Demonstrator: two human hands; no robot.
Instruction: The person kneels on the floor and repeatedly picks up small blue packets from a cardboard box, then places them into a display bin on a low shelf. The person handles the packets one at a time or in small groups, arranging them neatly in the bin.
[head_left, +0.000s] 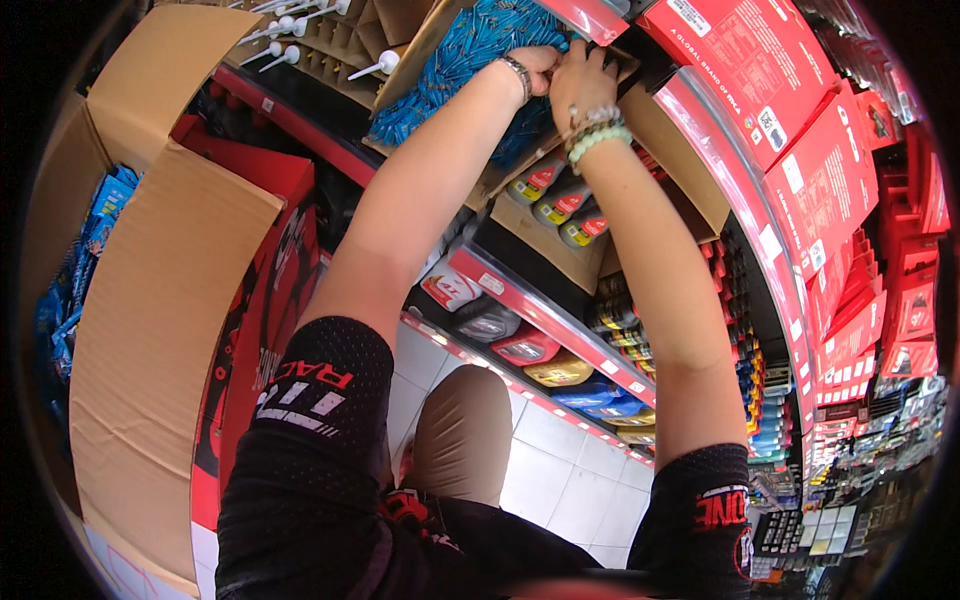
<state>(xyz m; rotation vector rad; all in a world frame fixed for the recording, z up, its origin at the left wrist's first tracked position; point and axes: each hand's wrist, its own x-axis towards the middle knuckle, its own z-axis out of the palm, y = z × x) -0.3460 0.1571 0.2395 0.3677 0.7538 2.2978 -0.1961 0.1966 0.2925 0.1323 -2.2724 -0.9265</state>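
Note:
Both my hands reach far forward to a cardboard box (405, 56) on the shelf, filled with small blue plastic packets (480, 52). My left hand (536, 66), with a metal bracelet at its wrist, is curled at the packets' right side. Close beside it is my right hand (589, 79), wearing bead bracelets, its fingers bent down near the box's right end. The fingertips of both are hidden, so what they grip does not show. Below my right wrist, grey bottles (559, 202) with red and yellow labels stand in an opened carton (517, 221).
At left, a large open carton (150, 360) holds more blue packets (112, 202), beside a red box (259, 352). White funnel-like pieces (386, 61) lie upper left. Oil bottles (525, 345) line the lower shelf. Red packages (817, 150) hang at right above the shelf edge (750, 180).

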